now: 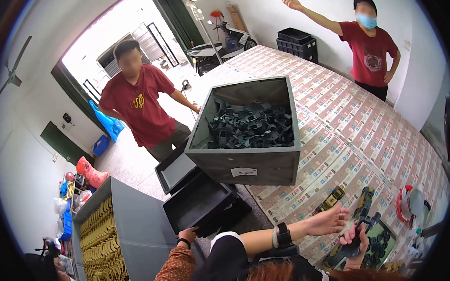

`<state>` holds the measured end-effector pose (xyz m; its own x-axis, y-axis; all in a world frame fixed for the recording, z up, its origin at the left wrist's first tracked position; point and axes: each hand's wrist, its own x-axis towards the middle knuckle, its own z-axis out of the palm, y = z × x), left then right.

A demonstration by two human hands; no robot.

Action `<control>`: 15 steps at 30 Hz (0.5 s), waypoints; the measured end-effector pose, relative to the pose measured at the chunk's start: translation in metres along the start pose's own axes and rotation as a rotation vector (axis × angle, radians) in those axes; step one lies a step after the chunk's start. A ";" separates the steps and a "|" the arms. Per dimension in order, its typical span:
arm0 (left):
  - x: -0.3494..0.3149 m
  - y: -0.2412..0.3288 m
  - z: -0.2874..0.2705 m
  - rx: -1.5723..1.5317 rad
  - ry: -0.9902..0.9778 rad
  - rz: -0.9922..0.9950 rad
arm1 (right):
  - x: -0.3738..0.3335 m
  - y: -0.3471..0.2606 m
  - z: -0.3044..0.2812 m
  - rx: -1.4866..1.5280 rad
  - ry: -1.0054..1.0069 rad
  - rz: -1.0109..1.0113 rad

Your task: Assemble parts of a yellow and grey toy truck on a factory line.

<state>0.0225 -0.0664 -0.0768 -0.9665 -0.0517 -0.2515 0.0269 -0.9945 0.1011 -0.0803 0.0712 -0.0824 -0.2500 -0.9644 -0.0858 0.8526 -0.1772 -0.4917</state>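
Note:
My left hand (331, 221), with a black watch on its wrist, hovers flat with fingers spread over the patterned table top (343, 116). It is just below a yellow-and-black part (331, 198). My right hand (356, 241) is closed around a black pistol-shaped hand tool (364, 221). It holds the tool above a small tray of black round parts (380, 244) at the table's near edge.
A big grey bin (245, 164) of black plastic pieces stands on the table. Beside it are black trays (197, 203), one touched by another person's hand (187, 236), and a grey crate of yellow parts (102, 239). Two people in red shirts (139, 106) (368, 49) stand beyond.

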 end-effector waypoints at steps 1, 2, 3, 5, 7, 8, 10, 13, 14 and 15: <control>0.006 -0.009 -0.010 0.220 -0.081 -0.109 | -0.002 0.003 -0.004 0.041 -0.129 -0.004; 0.012 -0.020 -0.017 0.438 -0.171 -0.213 | -0.003 0.004 -0.005 0.074 -0.261 -0.007; 0.027 -0.027 -0.049 0.415 -0.241 -0.372 | -0.004 0.007 -0.008 0.045 -0.266 0.077; 0.023 -0.025 -0.030 0.298 -0.177 -0.487 | -0.008 0.004 0.007 -0.175 -0.159 0.045; 0.025 -0.019 -0.031 0.327 -0.107 -0.464 | -0.007 -0.001 0.002 -0.236 -0.097 0.078; 0.029 -0.018 -0.036 0.475 -0.125 -0.396 | -0.007 -0.008 0.003 -0.239 -0.052 0.096; 0.032 -0.027 -0.035 0.728 -0.175 -0.319 | -0.014 -0.019 -0.005 -0.359 -0.075 0.152; 0.035 -0.033 -0.043 0.785 -0.079 -0.311 | -0.018 -0.014 -0.010 -0.402 -0.031 0.152; 0.032 -0.037 -0.032 0.729 -0.083 -0.272 | -0.024 -0.012 -0.017 -0.429 -0.022 0.158; 0.030 -0.043 -0.033 0.696 -0.108 -0.291 | -0.032 -0.008 -0.021 -0.427 -0.001 0.145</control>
<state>0.0006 -0.0278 -0.1206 -0.9305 0.2489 -0.2686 -0.3655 -0.6779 0.6378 -0.0892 0.1072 -0.0939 -0.1415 -0.9735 -0.1798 0.6130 0.0564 -0.7881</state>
